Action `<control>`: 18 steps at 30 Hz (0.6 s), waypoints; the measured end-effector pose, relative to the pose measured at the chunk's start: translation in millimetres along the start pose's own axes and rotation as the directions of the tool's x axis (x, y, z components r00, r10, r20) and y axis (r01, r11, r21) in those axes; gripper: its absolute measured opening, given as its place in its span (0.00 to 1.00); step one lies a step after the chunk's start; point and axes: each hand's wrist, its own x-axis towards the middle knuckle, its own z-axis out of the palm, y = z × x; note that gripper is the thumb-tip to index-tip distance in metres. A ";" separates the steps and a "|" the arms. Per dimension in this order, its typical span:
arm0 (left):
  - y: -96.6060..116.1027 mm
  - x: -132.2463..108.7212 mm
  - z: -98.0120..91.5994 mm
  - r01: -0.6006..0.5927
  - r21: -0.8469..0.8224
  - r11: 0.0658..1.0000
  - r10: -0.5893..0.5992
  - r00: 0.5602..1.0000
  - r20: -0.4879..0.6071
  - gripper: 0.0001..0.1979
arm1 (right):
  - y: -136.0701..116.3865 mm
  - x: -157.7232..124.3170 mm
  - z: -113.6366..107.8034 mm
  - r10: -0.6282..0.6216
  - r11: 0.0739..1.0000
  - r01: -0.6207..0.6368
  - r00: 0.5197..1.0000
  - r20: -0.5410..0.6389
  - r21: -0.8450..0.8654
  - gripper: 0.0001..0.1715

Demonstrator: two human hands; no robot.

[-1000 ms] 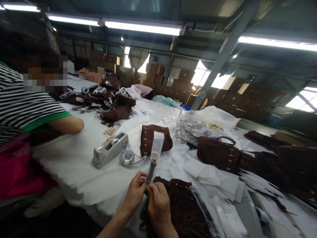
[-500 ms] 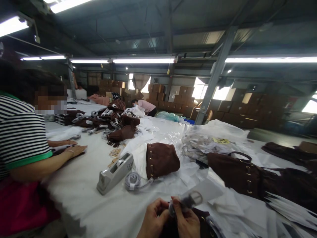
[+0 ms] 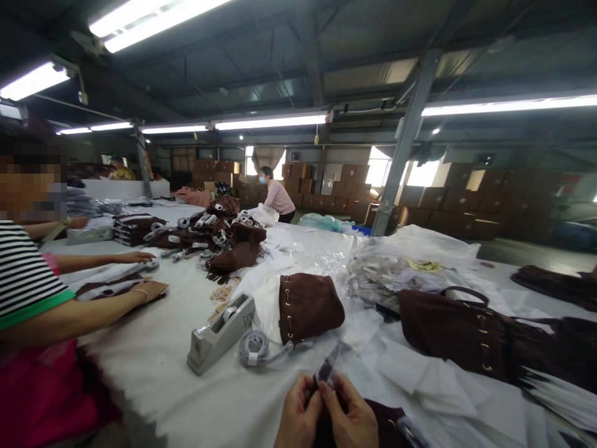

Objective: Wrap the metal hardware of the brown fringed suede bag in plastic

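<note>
At the bottom centre my left hand (image 3: 298,412) and my right hand (image 3: 351,415) are close together, fingers pinched on a dark strap (image 3: 332,362) that looks wrapped in clear plastic. The strap's upper end sticks up beyond my fingertips. Beneath my hands lies a dark brown bag (image 3: 385,415), partly hidden by them. A brown drawstring bag (image 3: 310,306) with metal eyelets stands just beyond. Left of it are a grey tape dispenser (image 3: 218,339) and a coiled strap in pale wrapping (image 3: 254,345).
White paper sheets (image 3: 436,386) spread to the right, near another brown bag (image 3: 443,326). Behind them lies a heap of plastic-wrapped pieces (image 3: 373,274). Brown bags (image 3: 233,239) are piled at the back left. A co-worker in a striped shirt (image 3: 28,274) reaches over the table from the left.
The strap in my hands has turned; its buckle end, seen pointing right before, is no longer clear. The co-worker at left has spread their hands apart; the far person has straightened up.
</note>
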 end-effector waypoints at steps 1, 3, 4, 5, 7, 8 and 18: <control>-2.0 -0.3 0.0 0.010 -0.064 0.998 -0.010 1.000 -0.004 0.18 | 1.4 0.9 -0.7 0.016 0.999 -0.017 1.000 0.013 0.045 0.27; -5.3 -0.1 0.8 0.033 -0.196 0.980 -0.040 0.999 -0.033 0.21 | 3.2 1.6 -0.5 0.033 0.996 -0.033 0.999 0.009 0.087 0.27; -6.0 0.5 1.4 0.034 -0.238 0.971 -0.050 0.997 -0.058 0.23 | 3.7 0.6 0.8 0.013 0.998 -0.013 1.000 0.003 0.064 0.25; -5.9 1.4 2.1 0.028 -0.255 0.966 -0.051 0.995 -0.083 0.24 | 4.1 -1.6 3.1 -0.036 0.999 0.036 0.999 0.001 0.010 0.22; -3.9 3.4 2.5 0.012 -0.236 0.972 -0.042 0.991 -0.126 0.22 | 4.5 -8.9 9.6 -0.195 0.970 0.196 0.981 0.017 -0.141 0.14; -2.6 4.2 1.8 0.000 -0.220 0.976 -0.034 0.988 -0.149 0.20 | 4.5 -13.5 12.9 -0.275 0.938 0.276 0.961 0.034 -0.209 0.12; 11.0 1.7 -3.8 -0.079 0.070 0.994 0.078 0.997 0.017 0.20 | -16.9 -8.8 -15.3 0.275 0.846 -0.290 0.956 0.101 0.447 0.23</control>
